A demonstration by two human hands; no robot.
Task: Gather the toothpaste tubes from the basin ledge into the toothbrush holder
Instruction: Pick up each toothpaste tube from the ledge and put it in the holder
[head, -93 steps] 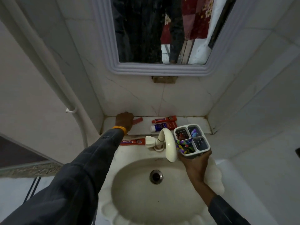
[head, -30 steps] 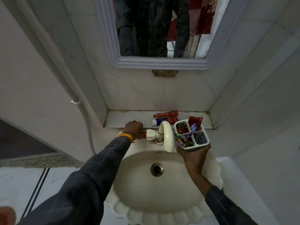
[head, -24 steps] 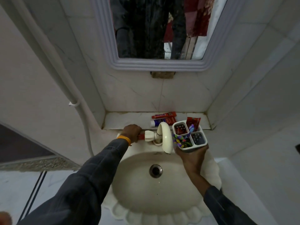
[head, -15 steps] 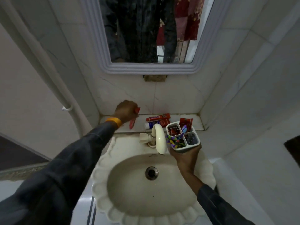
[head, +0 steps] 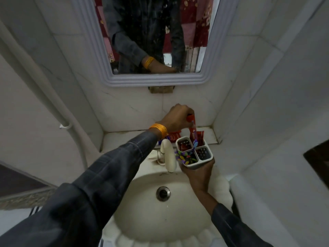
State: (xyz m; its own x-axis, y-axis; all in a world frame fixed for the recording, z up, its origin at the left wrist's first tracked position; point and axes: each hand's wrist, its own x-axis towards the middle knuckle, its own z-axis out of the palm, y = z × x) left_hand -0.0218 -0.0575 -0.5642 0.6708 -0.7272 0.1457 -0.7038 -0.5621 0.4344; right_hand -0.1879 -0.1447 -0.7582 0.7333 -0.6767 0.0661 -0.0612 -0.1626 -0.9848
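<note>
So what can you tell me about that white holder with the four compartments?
The white plastic four-compartment toothbrush holder is squarish with rounded corners, held up over the cream basin by the right hand gripping from below. Its far compartments hold red toothpaste tubes; the left hand lowers another red tube in. Colourful toothbrushes fill one near compartment; the other looks empty.

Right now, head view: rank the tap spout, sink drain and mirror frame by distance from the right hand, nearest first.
1. Tap spout: just left of the right hand, which holds the toothbrush holder from below.
2. Sink drain: down in the basin, below and left of the hand.
3. Mirror frame: up on the back wall, well above the hand.
</note>
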